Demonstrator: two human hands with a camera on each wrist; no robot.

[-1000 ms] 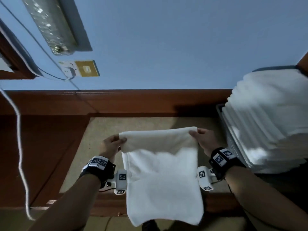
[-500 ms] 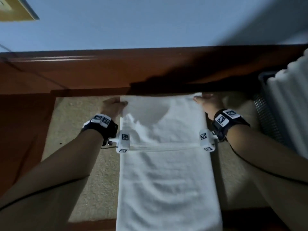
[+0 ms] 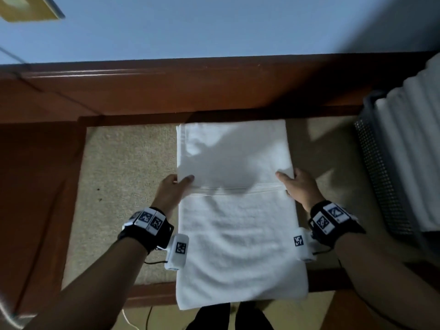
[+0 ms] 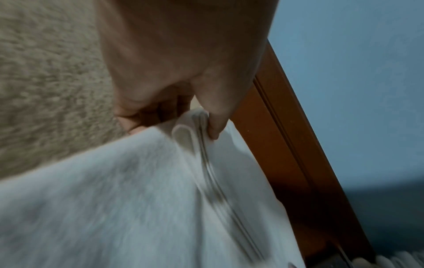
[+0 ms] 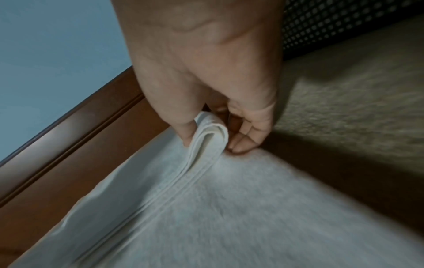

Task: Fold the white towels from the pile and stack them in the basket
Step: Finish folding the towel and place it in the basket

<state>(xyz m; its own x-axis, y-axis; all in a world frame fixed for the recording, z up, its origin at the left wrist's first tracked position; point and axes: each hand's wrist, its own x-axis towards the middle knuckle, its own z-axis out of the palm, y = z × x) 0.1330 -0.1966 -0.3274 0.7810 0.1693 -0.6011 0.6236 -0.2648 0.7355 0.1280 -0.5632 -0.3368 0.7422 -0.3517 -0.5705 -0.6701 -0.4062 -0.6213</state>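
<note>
1. The white towel lay flat in the centre of the head view on a beige carpeted surface, its far edge against the wooden rail and its near edge overhanging the front lip.
2. The left hand pinched the folded hem at the towel's left side, thumb on top.
3. The right hand pinched the same hem at the right side, fingers curled beneath.
4. Bare carpet lay open on both sides of the towel, wider at the left.
5. At the right edge of the frame stood the mesh basket, holding stacked white towels.
6. The wristband tags bore black-and-white square codes; no writing was readable.
</note>
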